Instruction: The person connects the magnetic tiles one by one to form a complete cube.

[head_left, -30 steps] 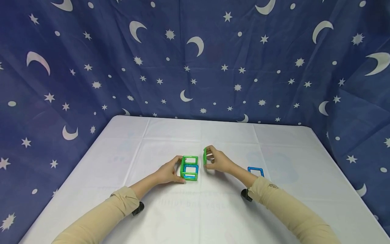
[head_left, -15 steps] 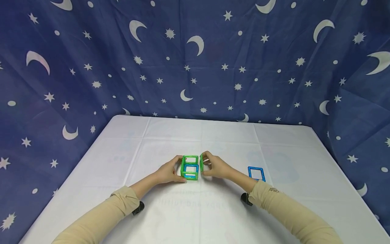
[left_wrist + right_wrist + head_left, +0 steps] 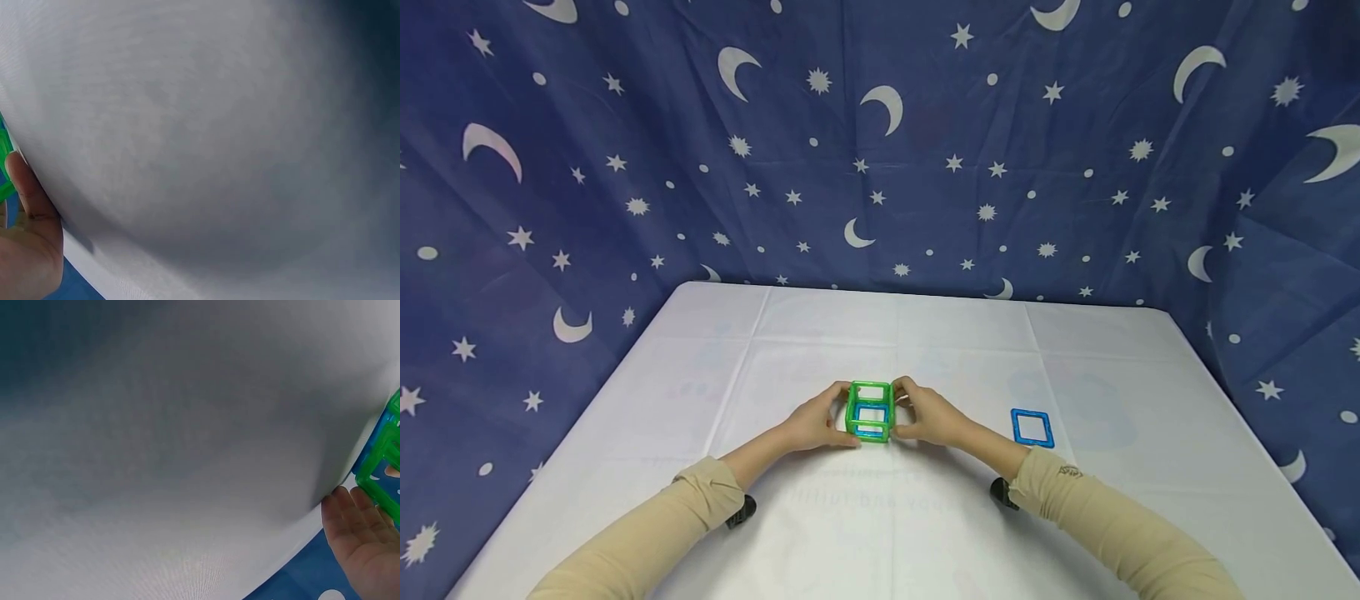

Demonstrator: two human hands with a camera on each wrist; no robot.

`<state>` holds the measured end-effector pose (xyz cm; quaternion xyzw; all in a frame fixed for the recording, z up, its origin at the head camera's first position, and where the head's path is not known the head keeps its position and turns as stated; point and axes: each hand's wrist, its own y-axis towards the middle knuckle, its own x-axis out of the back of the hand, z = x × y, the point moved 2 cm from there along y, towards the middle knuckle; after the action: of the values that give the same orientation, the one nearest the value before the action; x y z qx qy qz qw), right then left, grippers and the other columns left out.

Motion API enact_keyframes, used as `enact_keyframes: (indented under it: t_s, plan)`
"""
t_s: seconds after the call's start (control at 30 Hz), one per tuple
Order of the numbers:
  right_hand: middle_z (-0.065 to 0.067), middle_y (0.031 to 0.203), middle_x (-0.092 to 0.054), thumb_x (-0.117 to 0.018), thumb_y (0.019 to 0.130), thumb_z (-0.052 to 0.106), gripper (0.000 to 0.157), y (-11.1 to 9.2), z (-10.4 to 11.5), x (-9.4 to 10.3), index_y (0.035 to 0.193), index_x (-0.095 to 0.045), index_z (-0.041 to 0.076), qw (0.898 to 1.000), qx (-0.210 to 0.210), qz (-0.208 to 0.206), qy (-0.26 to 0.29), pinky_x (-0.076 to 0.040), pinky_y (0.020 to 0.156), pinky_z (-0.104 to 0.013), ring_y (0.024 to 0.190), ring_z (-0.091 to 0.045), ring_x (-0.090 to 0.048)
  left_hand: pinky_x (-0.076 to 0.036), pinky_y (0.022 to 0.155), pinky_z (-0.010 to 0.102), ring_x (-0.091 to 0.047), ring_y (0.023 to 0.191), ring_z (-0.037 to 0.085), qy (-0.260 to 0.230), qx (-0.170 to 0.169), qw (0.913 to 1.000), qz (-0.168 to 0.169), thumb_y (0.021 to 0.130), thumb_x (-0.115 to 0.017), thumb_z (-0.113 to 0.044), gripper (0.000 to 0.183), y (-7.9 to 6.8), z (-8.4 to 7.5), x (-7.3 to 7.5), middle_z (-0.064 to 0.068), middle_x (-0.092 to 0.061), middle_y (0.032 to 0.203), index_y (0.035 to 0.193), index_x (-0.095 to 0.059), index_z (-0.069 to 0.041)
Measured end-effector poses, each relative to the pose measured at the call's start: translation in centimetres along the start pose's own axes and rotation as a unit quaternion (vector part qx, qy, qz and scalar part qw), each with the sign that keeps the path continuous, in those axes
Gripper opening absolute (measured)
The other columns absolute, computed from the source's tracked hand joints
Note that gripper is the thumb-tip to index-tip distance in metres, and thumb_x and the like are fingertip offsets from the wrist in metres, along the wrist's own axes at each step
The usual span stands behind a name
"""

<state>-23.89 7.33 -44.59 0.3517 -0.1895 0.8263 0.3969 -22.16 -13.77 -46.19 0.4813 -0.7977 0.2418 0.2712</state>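
An open-topped box of magnetic tiles stands mid-table in the head view, with green square frames as walls and a blue square tile at its bottom. From the left, my left hand holds the box, thumb near the front corner and fingers at the back. My right hand holds a green square tile upright against the box's right side, thumb in front and fingers behind. The right wrist view shows the right hand's fingers at the green frame's edge. Only a bit of green shows beside the left thumb.
Another blue square tile lies flat to the right, near the right forearm. White cloth covers the table. A blue curtain with moons and stars hangs behind it. A dark wrist device sits below the left cuff.
My right hand has moved left with the green tile, closing the gap until the tile meets the box's right side. The left hand has stayed at the box.
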Motion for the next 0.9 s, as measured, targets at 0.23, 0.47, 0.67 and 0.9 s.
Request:
enact_keyframes:
  t_s: [0.23,0.47,0.67,0.9]
  plan:
    - [-0.017,0.121,-0.062,-0.078,0.077,0.019,0.066,0.0,0.2,0.0,0.128,-0.043,-0.002,0.999,0.007,0.009,-0.037,-0.038,0.106,-0.044,0.119,-0.030,-0.056,-0.040,0.049,0.021,-0.047,0.054,0.009,-0.001,0.009,0.9999,-0.009,0.073,-0.082,-0.025,0.084,0.1,-0.1,0.0,0.010,-0.059,0.099,0.140,-0.034,-0.010]
    - [-0.015,0.117,-0.064,-0.079,0.076,0.027,0.069,-0.1,0.3,-0.3,0.128,-0.045,-0.003,0.998,-0.002,-0.009,-0.065,-0.042,0.103,-0.041,0.113,-0.029,-0.059,-0.039,0.050,0.020,-0.046,0.056,0.009,0.021,0.003,0.9994,-0.028,0.074,-0.081,-0.023,0.089,-0.4,-0.6,-0.3,0.007,-0.056,0.087,0.144,-0.031,-0.003]
    - [-0.014,0.112,-0.067,-0.081,0.073,0.027,0.068,-0.1,0.3,-0.1,0.124,-0.049,-0.003,0.997,0.000,-0.025,-0.073,-0.047,0.097,-0.040,0.107,-0.027,-0.063,-0.038,0.052,0.018,-0.043,0.058,0.006,0.054,-0.029,0.9975,-0.034,0.078,-0.076,-0.027,0.087,-0.6,-0.9,-0.4,0.003,-0.050,0.081,0.146,-0.028,0.001]
    - [-0.014,0.113,-0.066,-0.082,0.071,0.025,0.064,-0.1,0.2,0.4,0.121,-0.051,-0.001,0.997,0.005,-0.004,-0.073,-0.047,0.097,-0.039,0.109,-0.027,-0.062,-0.043,0.051,0.020,-0.048,0.052,0.006,0.073,-0.055,0.9942,-0.058,0.068,-0.082,-0.030,0.087,-0.9,-1.2,-0.4,0.013,-0.067,0.101,0.137,-0.042,0.004]
